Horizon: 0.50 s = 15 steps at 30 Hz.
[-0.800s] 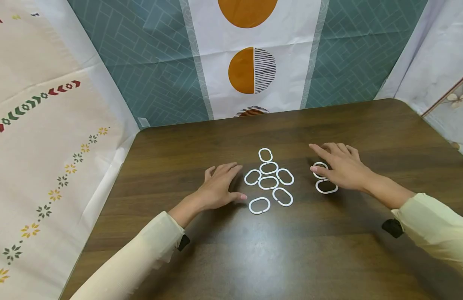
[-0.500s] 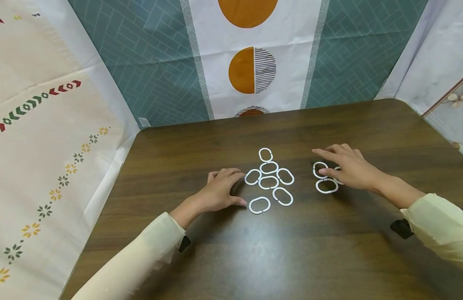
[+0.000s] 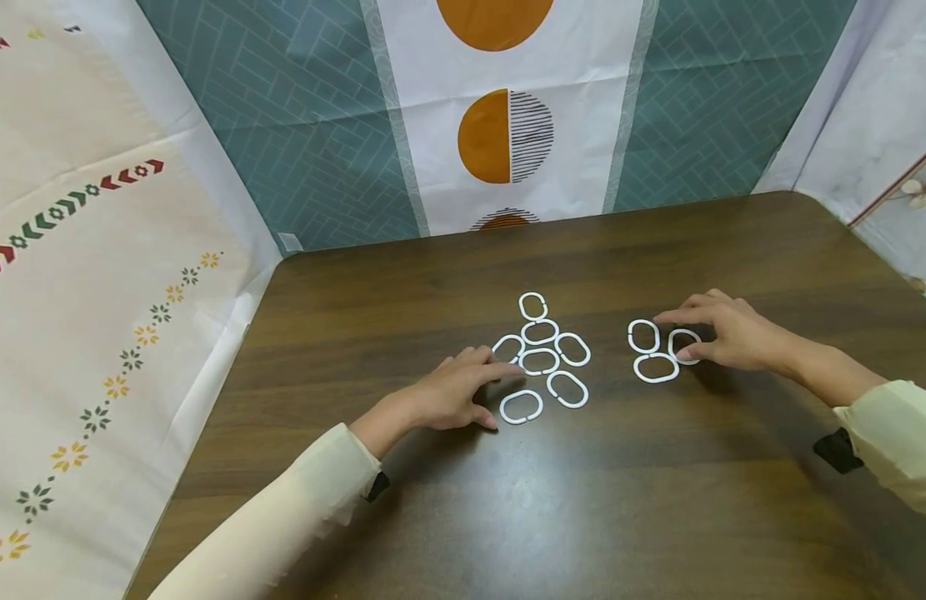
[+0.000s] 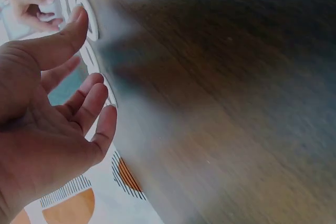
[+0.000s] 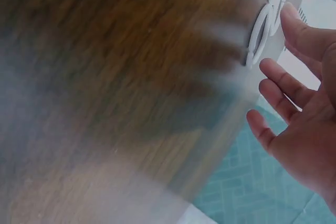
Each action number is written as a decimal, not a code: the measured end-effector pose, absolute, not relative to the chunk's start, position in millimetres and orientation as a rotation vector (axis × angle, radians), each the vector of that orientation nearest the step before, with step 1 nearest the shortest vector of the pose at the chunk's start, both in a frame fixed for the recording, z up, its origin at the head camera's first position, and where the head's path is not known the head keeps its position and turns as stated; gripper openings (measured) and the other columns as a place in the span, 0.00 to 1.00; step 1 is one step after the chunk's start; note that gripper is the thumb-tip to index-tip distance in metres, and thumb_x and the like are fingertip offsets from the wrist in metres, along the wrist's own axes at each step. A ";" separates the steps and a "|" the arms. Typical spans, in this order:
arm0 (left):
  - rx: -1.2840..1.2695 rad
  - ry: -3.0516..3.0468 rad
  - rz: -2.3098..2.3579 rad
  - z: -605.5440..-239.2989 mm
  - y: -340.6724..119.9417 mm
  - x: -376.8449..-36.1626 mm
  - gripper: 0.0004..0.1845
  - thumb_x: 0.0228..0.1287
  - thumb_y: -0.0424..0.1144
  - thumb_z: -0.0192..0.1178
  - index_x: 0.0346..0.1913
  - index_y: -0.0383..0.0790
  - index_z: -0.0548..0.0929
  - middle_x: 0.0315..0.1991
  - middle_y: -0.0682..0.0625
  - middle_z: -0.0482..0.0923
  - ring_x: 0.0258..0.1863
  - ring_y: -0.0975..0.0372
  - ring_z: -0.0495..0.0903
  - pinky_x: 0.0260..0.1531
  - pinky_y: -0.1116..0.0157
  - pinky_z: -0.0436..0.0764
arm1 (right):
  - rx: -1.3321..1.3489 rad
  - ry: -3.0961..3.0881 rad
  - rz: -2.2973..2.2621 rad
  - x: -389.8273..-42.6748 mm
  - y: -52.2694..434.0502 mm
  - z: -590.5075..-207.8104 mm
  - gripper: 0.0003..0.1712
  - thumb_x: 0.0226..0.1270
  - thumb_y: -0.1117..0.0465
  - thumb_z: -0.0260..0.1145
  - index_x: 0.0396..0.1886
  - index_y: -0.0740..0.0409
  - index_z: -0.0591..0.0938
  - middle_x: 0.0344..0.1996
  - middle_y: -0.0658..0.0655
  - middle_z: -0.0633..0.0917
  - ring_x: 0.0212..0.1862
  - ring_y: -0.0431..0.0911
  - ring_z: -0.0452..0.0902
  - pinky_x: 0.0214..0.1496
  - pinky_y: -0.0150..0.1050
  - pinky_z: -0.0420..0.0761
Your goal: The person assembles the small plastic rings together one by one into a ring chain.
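The right hand [image 3: 736, 333] now sits nearer the table's [image 3: 568, 517] right edge, uncovering more of 3 white rings [image 3: 654, 356]; its fingers are loosely spread, thumb over 1. Nearer the left edge, the left hand [image 3: 455, 390], fingers relaxed, reaches over a 7-ring cluster [image 3: 540, 347].

The left hand [image 3: 457, 390] is hiding part of one ring [image 3: 510, 337], the right hand [image 3: 736, 335] part of another ring [image 3: 670, 345]; the head view's bottom is cropping the worktop [image 3: 583, 517].

Left hand [image 4: 50, 121] near white rings [image 4: 93, 18]
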<state>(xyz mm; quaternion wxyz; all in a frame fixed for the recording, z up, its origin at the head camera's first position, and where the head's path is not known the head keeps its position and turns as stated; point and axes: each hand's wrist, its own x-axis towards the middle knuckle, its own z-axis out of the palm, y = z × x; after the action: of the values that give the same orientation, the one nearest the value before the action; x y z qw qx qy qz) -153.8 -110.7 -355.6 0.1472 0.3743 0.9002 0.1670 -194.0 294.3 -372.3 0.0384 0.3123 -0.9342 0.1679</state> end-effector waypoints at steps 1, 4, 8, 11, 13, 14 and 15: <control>1.089 2.580 0.472 -355.3 -109.5 -153.0 0.39 0.51 0.44 0.73 0.68 0.53 0.69 0.48 0.50 0.70 0.48 0.59 0.66 0.45 0.60 0.66 | 0.937 -2.887 0.510 -193.4 294.9 -372.1 0.33 0.44 0.56 0.80 0.55 0.54 0.82 0.42 0.54 0.82 0.44 0.50 0.70 0.37 0.46 0.64; 1.130 2.564 0.419 -355.5 -105.2 -151.5 0.40 0.52 0.43 0.73 0.69 0.54 0.68 0.50 0.51 0.69 0.48 0.60 0.66 0.45 0.61 0.66 | 0.884 -2.930 0.489 -191.2 295.9 -371.8 0.38 0.41 0.50 0.81 0.56 0.56 0.81 0.43 0.56 0.81 0.46 0.52 0.70 0.39 0.51 0.66; 1.163 2.565 0.356 -356.0 -99.3 -150.5 0.41 0.52 0.43 0.72 0.70 0.56 0.67 0.51 0.51 0.68 0.49 0.60 0.66 0.45 0.61 0.67 | 0.842 -2.948 0.435 -189.1 296.1 -373.1 0.43 0.38 0.44 0.81 0.56 0.60 0.81 0.44 0.59 0.80 0.47 0.54 0.71 0.41 0.55 0.65; 1.166 2.565 0.332 -357.1 -95.6 -150.3 0.40 0.54 0.42 0.72 0.70 0.57 0.67 0.53 0.51 0.68 0.51 0.60 0.66 0.46 0.60 0.67 | 0.827 -2.960 0.404 -188.4 295.6 -374.5 0.42 0.39 0.44 0.81 0.54 0.62 0.81 0.43 0.60 0.80 0.46 0.55 0.71 0.40 0.54 0.65; 1.168 2.564 0.319 -358.0 -93.7 -150.3 0.40 0.54 0.41 0.71 0.70 0.58 0.66 0.55 0.51 0.67 0.53 0.59 0.66 0.47 0.60 0.67 | 0.819 -2.967 0.402 -188.3 295.1 -375.6 0.40 0.40 0.45 0.81 0.53 0.63 0.82 0.43 0.59 0.80 0.46 0.55 0.71 0.40 0.53 0.65; 1.170 2.565 0.310 -358.6 -93.1 -150.4 0.40 0.55 0.40 0.71 0.70 0.58 0.66 0.56 0.51 0.67 0.54 0.60 0.66 0.47 0.61 0.67 | 0.815 -2.970 0.406 -188.2 294.9 -376.1 0.39 0.41 0.45 0.81 0.52 0.63 0.83 0.42 0.59 0.80 0.46 0.55 0.71 0.40 0.53 0.65; 1.173 2.566 0.303 -359.0 -92.5 -150.6 0.39 0.55 0.39 0.70 0.70 0.59 0.66 0.56 0.51 0.67 0.54 0.59 0.66 0.47 0.61 0.67 | 0.813 -2.969 0.414 -188.2 294.7 -376.7 0.38 0.41 0.46 0.80 0.51 0.63 0.83 0.42 0.59 0.80 0.46 0.55 0.72 0.40 0.53 0.65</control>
<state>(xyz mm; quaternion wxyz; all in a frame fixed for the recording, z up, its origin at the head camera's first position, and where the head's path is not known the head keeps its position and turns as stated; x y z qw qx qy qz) -150.6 -92.5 -359.0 0.1514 0.4087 0.8938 0.1056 -188.2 294.7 -376.7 0.0178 0.2617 -0.9557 0.1332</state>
